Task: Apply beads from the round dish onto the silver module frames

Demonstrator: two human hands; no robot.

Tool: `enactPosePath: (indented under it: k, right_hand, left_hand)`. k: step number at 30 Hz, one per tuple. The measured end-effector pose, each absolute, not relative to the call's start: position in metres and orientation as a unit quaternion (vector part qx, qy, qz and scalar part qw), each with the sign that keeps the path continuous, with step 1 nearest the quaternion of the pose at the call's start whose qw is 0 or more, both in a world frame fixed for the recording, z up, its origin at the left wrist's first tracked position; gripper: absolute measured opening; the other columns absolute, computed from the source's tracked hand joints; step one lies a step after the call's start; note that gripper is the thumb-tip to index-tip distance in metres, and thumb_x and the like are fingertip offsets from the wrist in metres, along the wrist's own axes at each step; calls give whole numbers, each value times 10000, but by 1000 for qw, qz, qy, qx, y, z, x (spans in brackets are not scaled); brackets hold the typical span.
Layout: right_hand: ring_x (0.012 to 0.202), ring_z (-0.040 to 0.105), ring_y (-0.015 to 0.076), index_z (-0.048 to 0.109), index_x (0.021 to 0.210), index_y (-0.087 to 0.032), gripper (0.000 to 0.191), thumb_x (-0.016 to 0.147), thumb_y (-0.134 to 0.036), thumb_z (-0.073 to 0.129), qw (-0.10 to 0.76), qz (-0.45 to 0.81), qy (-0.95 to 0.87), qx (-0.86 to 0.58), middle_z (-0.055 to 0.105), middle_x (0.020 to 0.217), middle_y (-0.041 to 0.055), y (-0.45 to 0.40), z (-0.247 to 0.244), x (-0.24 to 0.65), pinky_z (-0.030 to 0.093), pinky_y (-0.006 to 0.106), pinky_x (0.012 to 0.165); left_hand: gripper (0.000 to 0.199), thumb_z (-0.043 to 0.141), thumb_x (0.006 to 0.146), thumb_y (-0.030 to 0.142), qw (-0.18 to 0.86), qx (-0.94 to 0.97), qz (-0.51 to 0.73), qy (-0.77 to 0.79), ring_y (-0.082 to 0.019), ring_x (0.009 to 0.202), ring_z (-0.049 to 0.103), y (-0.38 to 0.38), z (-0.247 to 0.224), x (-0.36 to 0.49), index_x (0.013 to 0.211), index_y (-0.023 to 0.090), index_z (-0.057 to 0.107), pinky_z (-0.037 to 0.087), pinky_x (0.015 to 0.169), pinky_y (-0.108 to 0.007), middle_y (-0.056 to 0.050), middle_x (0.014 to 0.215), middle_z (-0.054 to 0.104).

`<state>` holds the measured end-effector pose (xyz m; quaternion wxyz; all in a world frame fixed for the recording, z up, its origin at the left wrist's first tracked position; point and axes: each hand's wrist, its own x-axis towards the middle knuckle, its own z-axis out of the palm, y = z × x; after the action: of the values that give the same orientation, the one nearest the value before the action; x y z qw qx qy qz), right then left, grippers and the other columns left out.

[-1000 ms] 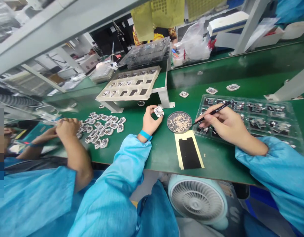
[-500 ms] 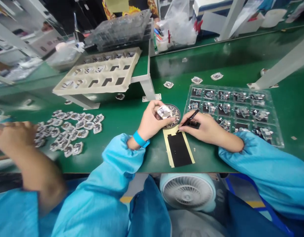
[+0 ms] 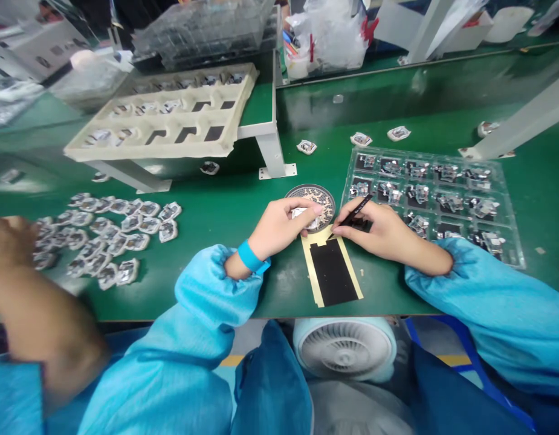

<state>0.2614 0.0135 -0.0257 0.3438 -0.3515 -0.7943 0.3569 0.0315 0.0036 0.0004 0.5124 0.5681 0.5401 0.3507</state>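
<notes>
My left hand (image 3: 279,229) is closed round a small white-edged part (image 3: 300,212), most of it hidden by the fingers and thumb. In my right hand (image 3: 379,232) is a pair of black tweezers (image 3: 358,209), pinched like a pen. The tweezer tips point down at the top edge of a black sheet (image 3: 334,273), which lies on yellow backing paper (image 3: 322,234). Just behind my left hand sits a round dish (image 3: 307,186) of tiny dark pieces.
A clear compartment tray (image 3: 517,241) of small assemblies lies at right. White-edged parts (image 3: 118,241) cluster at left, near a co-worker's blurred arm (image 3: 38,302). A beige tray (image 3: 147,154) rests on a raised green shelf. A fan (image 3: 345,350) stands below the table edge.
My left hand has tilted the white-edged part, so less of its face shows. The tweezers remain at the sheet's top edge. The view has shifted slightly, and the co-worker's hand is farther left.
</notes>
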Motion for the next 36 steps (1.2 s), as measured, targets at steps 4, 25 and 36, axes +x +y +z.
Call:
enactPosePath:
  k: [4,25,36]
  right_hand:
    - [895,690,123,653,965,-200,155,859,-279,732,354,367,-791,-338,700,962,19,11,-20,267,569,272,835]
    - [833,691,174,588,920,-243,299,735,-122,789,555,165,-771,-265,756,865,-2,5,-5,268,567,388,803]
    - [863,693,160,630,941,-237,285,742,-138,808,509,128,-806,-274,757,911,-10,7,-10,266,546,355,807]
  left_hand:
    - [339,637,843,176,626,445,374,520,-196,724,732,3,7,35,1163,91,706,600,700,-292,-80,837,737]
    - [289,754,795,199,535,539,420,497,-208,874,747,-17,-12,50,1064,121,682,622,815,-309,-120,1064,735]
    - [274,750,774,175,653,397,429,482,-239,711,761,-15,-4,56,965,132,558,637,595,-291,-98,892,755]
